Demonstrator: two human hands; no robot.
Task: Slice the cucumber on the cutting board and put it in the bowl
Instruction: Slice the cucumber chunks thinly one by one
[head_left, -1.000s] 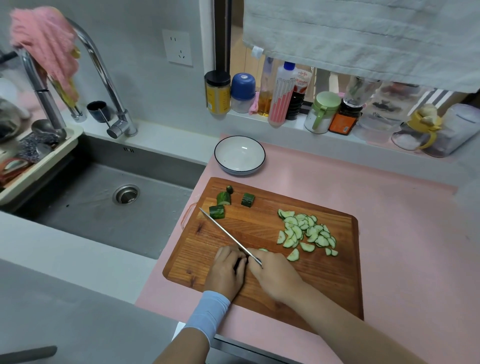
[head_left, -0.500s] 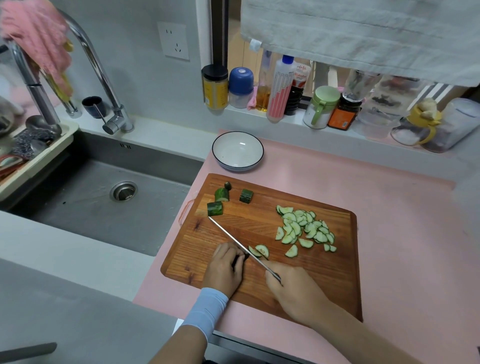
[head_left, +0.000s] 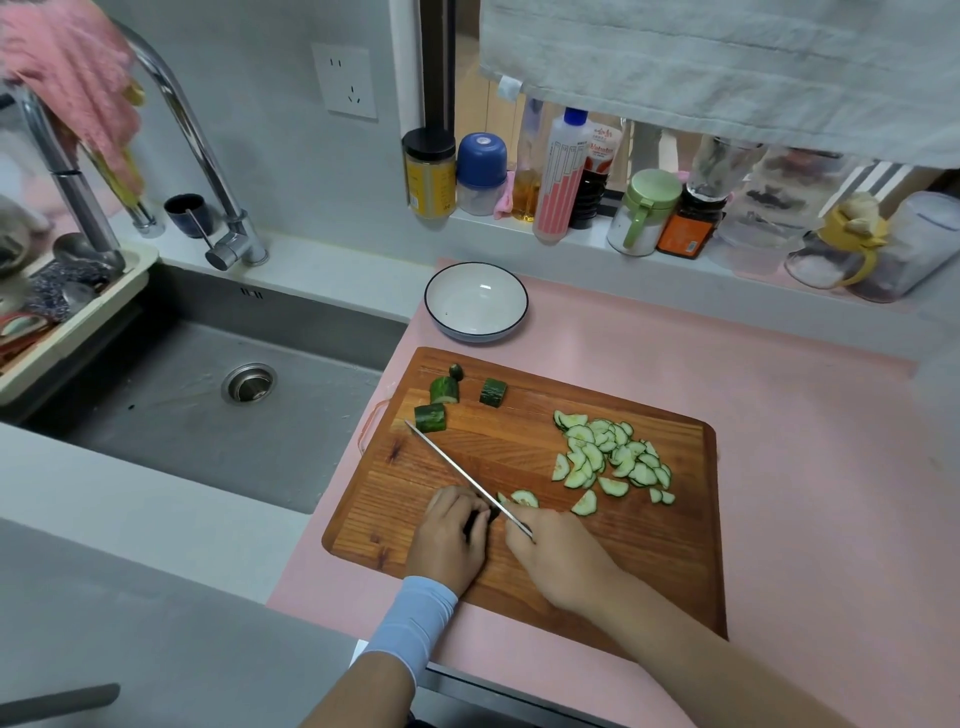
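Observation:
On the wooden cutting board my left hand curls over a small dark cucumber piece, mostly hidden under the fingers. My right hand grips the handle of a knife; the blade runs up-left beside the held piece. Two fresh slices lie just right of the blade. A heap of pale half-moon slices covers the board's right part. Three dark green chunks lie at the far left corner. The white bowl with a dark rim stands empty behind the board.
A steel sink with a faucet lies to the left. Bottles and jars line the ledge behind. A dish rack sits at far left. The board rests on a pink mat.
The knife slid back toward me, then came forward again against the held piece. Two new slices now lie beside the blade.

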